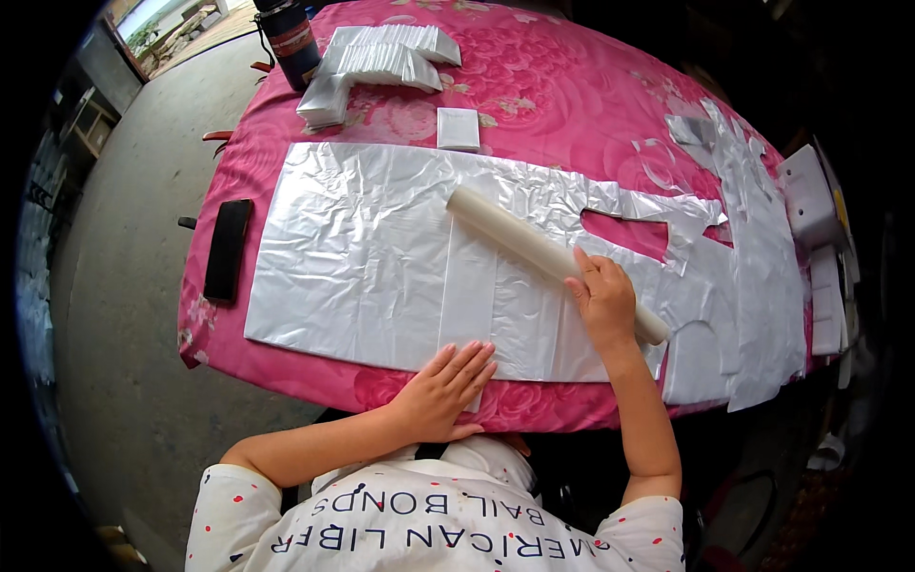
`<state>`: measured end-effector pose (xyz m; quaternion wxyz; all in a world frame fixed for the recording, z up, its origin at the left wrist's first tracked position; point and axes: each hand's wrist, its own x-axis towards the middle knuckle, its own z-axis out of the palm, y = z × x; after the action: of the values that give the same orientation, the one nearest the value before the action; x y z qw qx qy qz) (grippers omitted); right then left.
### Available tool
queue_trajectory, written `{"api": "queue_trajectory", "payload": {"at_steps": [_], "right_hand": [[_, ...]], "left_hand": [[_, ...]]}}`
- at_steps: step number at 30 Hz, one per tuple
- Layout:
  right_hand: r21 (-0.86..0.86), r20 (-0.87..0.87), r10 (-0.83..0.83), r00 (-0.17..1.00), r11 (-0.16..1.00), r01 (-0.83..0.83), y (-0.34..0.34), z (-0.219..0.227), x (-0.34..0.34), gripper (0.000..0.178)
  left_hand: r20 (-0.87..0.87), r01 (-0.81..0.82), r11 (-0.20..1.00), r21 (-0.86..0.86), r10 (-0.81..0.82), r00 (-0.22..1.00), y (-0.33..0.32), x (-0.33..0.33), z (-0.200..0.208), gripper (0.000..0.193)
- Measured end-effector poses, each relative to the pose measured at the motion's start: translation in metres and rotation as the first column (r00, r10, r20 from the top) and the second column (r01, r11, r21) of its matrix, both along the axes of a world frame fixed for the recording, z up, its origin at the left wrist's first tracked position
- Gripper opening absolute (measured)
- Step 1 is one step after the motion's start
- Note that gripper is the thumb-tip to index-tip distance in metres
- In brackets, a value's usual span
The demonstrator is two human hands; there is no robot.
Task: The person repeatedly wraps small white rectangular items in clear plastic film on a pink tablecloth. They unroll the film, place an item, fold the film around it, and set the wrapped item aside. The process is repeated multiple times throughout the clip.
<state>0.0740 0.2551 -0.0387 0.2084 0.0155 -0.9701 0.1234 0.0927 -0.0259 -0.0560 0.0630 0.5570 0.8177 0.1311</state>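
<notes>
A flat, creased sheet of whitish plastic bags (353,248) lies across the table, with a handle cutout toward its right end. My left hand (453,381) rests flat on its near edge, fingers stretched out, at the lower end of a smooth pale strip (467,305). A long, pale, cylindrical tube (515,234) lies slantwise over the bags, from the middle toward the near right. My right hand (606,297) grips this tube near its right end, thumb and fingers on its far side; the palm covers part of it.
A pink floral tablecloth (562,67) covers the table. Folded white packets (381,62) stand in rows at the back left, with a single packet (458,129) nearer. A dark flask (289,43), black phone (229,250), loose plastic sheets (762,286) and white boxes (810,200) lie around the edges.
</notes>
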Motion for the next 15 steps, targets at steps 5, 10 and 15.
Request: {"api": "queue_trajectory", "payload": {"at_steps": [5,10,15], "right_hand": [[-0.039,-0.002,-0.120,0.993,0.992,0.120,0.032,0.003,0.011,0.042],[-0.138,0.083,0.317,0.945,0.943,-0.304,-0.040,0.026,0.032,0.044],[-0.162,0.071,0.420,0.905,0.900,-0.405,-0.072,0.013,0.015,0.044]], "left_hand": [[0.015,0.085,0.995,-0.044,-0.085,0.996,-0.006,-0.005,0.000,0.081],[0.078,0.127,0.991,-0.043,-0.124,0.989,-0.016,0.002,-0.002,0.080],[-0.072,0.107,0.988,-0.109,-0.115,0.991,-0.013,0.011,-0.004,0.076]]}}
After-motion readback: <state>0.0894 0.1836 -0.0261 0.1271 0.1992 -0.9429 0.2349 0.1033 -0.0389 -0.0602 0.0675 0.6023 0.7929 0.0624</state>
